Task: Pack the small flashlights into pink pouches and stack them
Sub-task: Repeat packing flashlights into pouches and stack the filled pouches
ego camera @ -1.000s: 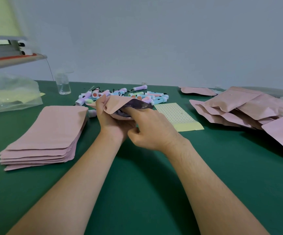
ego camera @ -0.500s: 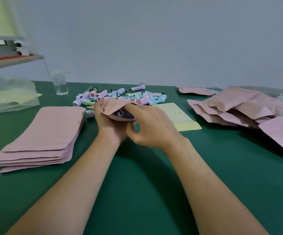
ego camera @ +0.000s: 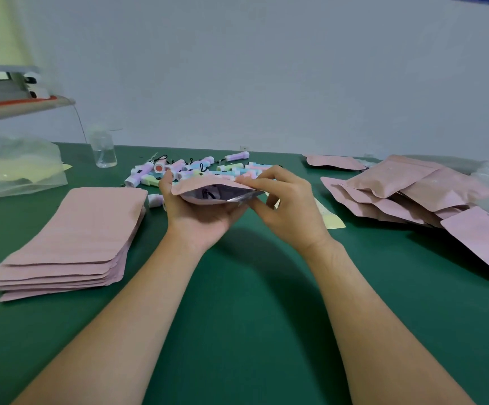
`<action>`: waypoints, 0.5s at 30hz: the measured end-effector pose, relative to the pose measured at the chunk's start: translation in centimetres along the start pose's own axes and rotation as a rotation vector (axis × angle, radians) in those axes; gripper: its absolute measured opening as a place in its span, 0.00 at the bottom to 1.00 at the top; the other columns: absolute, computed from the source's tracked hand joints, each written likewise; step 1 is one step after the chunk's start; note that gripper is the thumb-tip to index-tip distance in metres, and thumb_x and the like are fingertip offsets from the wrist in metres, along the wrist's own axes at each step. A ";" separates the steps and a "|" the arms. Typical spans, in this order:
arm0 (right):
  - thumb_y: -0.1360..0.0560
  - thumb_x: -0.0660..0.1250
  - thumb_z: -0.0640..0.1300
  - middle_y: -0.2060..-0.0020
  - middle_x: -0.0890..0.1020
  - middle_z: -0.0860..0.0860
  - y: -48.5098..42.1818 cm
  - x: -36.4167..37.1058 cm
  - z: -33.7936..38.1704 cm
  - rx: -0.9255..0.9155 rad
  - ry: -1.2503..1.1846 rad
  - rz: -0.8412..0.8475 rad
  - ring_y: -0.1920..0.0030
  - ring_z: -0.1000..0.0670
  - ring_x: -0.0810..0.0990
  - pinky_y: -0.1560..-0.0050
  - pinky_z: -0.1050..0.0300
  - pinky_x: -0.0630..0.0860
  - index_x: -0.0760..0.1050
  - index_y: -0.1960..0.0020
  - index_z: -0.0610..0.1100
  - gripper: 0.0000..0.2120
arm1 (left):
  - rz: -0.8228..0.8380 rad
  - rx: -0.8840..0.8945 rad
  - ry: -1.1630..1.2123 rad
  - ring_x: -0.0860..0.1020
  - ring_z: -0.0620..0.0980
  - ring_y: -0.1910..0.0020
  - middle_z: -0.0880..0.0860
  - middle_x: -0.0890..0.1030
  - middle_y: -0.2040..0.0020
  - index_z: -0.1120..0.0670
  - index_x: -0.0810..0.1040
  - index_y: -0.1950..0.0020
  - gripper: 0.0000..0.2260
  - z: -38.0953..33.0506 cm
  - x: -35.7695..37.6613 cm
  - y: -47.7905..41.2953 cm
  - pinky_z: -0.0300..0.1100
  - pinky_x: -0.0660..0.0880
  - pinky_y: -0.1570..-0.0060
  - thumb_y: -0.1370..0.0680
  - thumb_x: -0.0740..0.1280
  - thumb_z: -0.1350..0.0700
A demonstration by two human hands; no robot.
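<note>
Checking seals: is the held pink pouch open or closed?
Open. The pink foil-lined pouch gapes at its mouth, showing silver lining; left hand and right hand hold it.

Two hands show, a left hand (ego camera: 199,220) and a right hand (ego camera: 290,209), with one open pouch (ego camera: 205,186) between them. One stack of flat pouches (ego camera: 85,229), at least six deep, lies to the left. A heap of pouches (ego camera: 407,188) with at least seven lies to the right, and one lone pouch (ego camera: 334,162) sits apart behind it. The flashlights (ego camera: 196,168) overlap too much for an exact tally, perhaps fifteen; there is also one clear bottle (ego camera: 104,150), one yellow sheet (ego camera: 331,221) and one clear plastic bag (ego camera: 15,171).
</note>
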State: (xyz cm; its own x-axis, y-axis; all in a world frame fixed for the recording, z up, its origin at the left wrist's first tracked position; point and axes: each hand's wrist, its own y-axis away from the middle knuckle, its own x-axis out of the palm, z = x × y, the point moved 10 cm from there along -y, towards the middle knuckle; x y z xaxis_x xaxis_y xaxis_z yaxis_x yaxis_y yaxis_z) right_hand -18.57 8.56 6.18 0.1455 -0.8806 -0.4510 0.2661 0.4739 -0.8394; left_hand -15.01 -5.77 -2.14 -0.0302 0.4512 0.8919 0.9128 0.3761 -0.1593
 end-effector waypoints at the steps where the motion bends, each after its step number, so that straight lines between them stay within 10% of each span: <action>1: 0.25 0.77 0.37 0.56 0.81 0.51 -0.1 0.0 -0.3 0.040 -0.065 -0.019 0.71 0.54 0.71 0.63 0.61 0.73 0.87 0.43 0.45 0.12 | -0.036 0.003 -0.056 0.77 0.67 0.30 0.64 0.78 0.29 0.55 0.73 0.22 0.40 -0.1 -0.5 -0.1 0.61 0.69 0.29 0.26 0.62 0.30; 7: 0.25 0.78 0.44 0.63 0.82 0.44 -0.4 -2.2 -3.5 0.383 -0.505 -0.217 0.70 0.50 0.74 0.68 0.55 0.72 0.85 0.55 0.45 0.04 | -0.301 0.028 -0.189 0.83 0.57 0.44 0.53 0.83 0.41 0.55 0.79 0.33 0.47 -0.9 -3.7 0.3 0.49 0.77 0.46 0.36 0.66 0.18; 15: 0.20 0.71 0.46 0.63 0.79 0.50 1.9 -3.9 -9.0 0.709 -0.727 -0.385 0.60 0.50 0.74 0.61 0.56 0.77 0.82 0.57 0.42 0.10 | -0.286 0.116 -0.488 0.85 0.50 0.40 0.51 0.87 0.40 0.48 0.77 0.33 0.25 -2.6 -3.9 0.7 0.52 0.76 0.35 0.27 0.77 0.43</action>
State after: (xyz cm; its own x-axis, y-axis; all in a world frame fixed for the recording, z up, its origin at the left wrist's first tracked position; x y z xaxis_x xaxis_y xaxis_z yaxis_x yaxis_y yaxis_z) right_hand -27.22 12.89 3.64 0.4021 -0.8690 0.2884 0.8706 0.2653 -0.4143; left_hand -13.22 -9.36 -4.64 -0.4786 0.6296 0.6120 0.7910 0.6117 -0.0107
